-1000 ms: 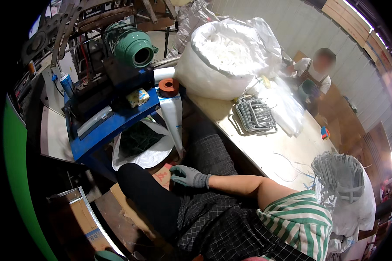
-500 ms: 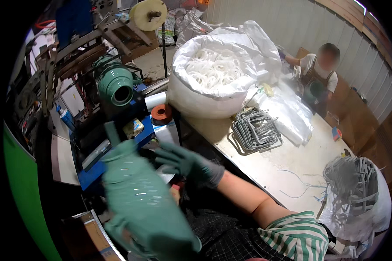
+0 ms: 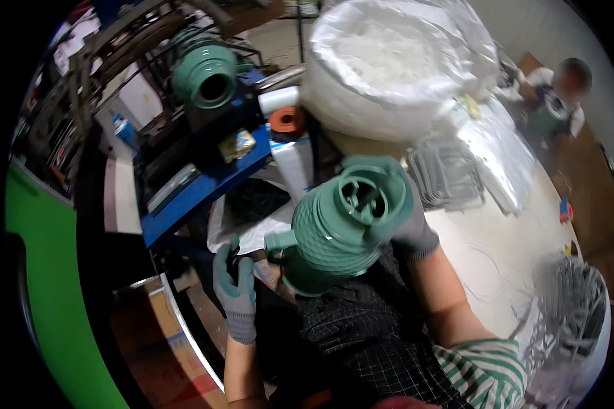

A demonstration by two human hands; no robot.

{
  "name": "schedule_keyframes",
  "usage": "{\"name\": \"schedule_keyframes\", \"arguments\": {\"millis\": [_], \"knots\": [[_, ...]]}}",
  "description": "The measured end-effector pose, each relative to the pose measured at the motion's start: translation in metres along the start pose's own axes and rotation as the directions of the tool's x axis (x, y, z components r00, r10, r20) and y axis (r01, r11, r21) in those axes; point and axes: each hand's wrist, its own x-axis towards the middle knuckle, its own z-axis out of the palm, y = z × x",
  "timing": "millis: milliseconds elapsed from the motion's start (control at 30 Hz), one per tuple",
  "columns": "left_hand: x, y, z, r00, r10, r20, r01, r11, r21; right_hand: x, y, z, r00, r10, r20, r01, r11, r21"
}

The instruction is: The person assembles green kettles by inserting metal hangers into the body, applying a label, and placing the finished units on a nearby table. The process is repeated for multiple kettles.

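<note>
A green plastic thermos jug casing (image 3: 338,235) with a textured body hangs tilted in front of my apron. Its round opening faces up and to the right, and the handle stub points left. My right hand (image 3: 416,228), in a grey-green work glove, grips the casing by its upper right side; most of those fingers are hidden behind it. To the left of the casing, my gloved left hand (image 3: 235,290) is open, thumb and fingers apart, holding nothing. Another green casing (image 3: 208,82) sits on the machine at the upper left.
A large white sack of white plastic rings (image 3: 389,54) stands on the pale table (image 3: 477,252), beside bent grey wire handles (image 3: 447,174). An orange roll (image 3: 286,121) rests on a white box. A cardboard box (image 3: 164,341) is at lower left. Another person (image 3: 556,102) works at the far right.
The casing has moved right and turned its opening upward. My right hand, open and empty before, now holds it. My left hand has come into view, off the casing.
</note>
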Motion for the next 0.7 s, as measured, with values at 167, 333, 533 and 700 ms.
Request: {"name": "schedule_keyframes", "arguments": {"millis": [167, 333, 533, 700], "knots": [[0.005, 0.11, 0.027, 0.888, 0.457, -0.037, -0.456, 0.889, 0.05, -0.043, 0.051, 0.062, 0.959, -0.276, -0.066, 0.184, 0.782, -0.596], [-0.011, 0.087, 0.037, 0.831, 0.477, 0.286, -0.55, 0.781, 0.295, -0.09, 0.073, 0.115, 0.984, -0.178, -0.007, 0.118, 0.683, -0.721], [-0.061, 0.085, 0.018, 0.922, 0.342, 0.184, -0.382, 0.716, 0.585, -0.066, 0.066, 0.11, 0.9, -0.139, 0.414, 0.384, 0.704, -0.598], [-0.054, 0.092, 0.006, 0.855, 0.489, 0.175, -0.479, 0.613, 0.628, -0.059, 0.1, 0.128, 0.934, -0.185, 0.306, 0.316, 0.828, -0.464]]}}
